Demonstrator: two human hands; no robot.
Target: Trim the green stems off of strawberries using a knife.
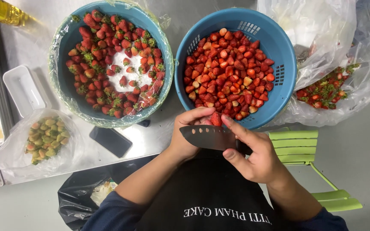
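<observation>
On the steel counter (159,141), the left hand (191,132) pinches a red strawberry (216,118) while the right hand (253,156) grips a dark-bladed knife (206,137). The blue plastic colander (279,47) holds many trimmed berries; the film-lined blue bowl (71,38) seems still half full of leafy ones.

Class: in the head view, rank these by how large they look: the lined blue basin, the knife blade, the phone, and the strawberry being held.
1. Lined blue basin
2. Knife blade and phone: they look alike, and the blade is nearer the camera, so unranked.
3. Held strawberry
</observation>
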